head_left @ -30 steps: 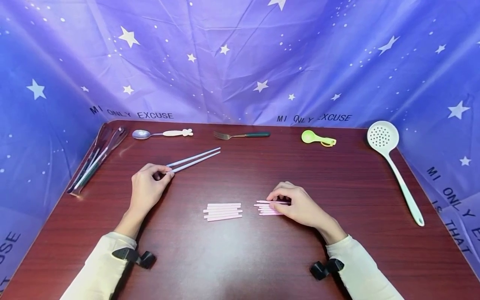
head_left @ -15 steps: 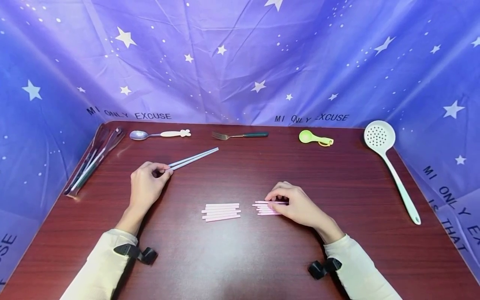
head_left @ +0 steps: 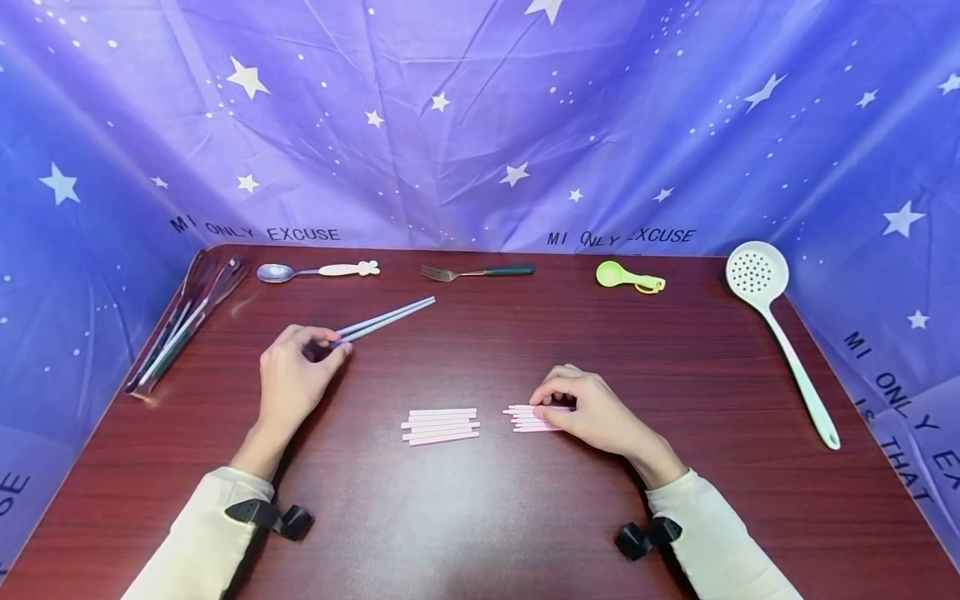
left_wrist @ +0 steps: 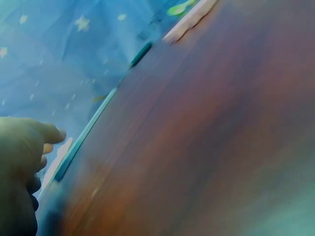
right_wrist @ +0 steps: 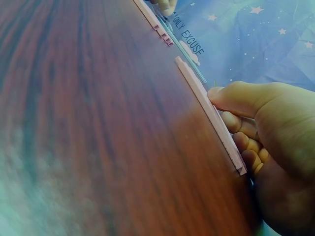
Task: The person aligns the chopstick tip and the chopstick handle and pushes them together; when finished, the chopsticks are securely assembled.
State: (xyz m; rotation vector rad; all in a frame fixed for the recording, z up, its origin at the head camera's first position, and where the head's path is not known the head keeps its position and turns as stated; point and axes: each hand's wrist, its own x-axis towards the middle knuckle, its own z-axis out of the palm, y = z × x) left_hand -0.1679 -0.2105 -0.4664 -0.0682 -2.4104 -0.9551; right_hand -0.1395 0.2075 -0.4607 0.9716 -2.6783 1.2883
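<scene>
Two light-blue chopsticks point(head_left: 390, 317) lie slanted and close together on the table, left of the middle. My left hand point(head_left: 292, 375) stays at their near ends; its thumb stands apart from them, and the left wrist view shows a finger point(left_wrist: 51, 132) off the chopsticks. Whether another finger touches them is hidden. My right hand point(head_left: 588, 408) has its thumb and curled fingers on a row of short pink sticks point(head_left: 531, 423), whose right ends it covers. In the right wrist view the thumb meets these sticks. Several similar pink sticks point(head_left: 441, 426) lie side by side between the hands.
Along the back edge lie a spoon point(head_left: 318, 271), a fork point(head_left: 477, 272) and green measuring spoons point(head_left: 628, 276). A skimmer point(head_left: 780, 333) lies at the right edge. At the left edge is a clear bag point(head_left: 183, 325) with utensils. Starry cloth point(head_left: 480, 125) hangs round the table.
The two chopsticks have drawn closer together, and my left thumb has come off them. Under my right hand the far pink stick has moved in against the others.
</scene>
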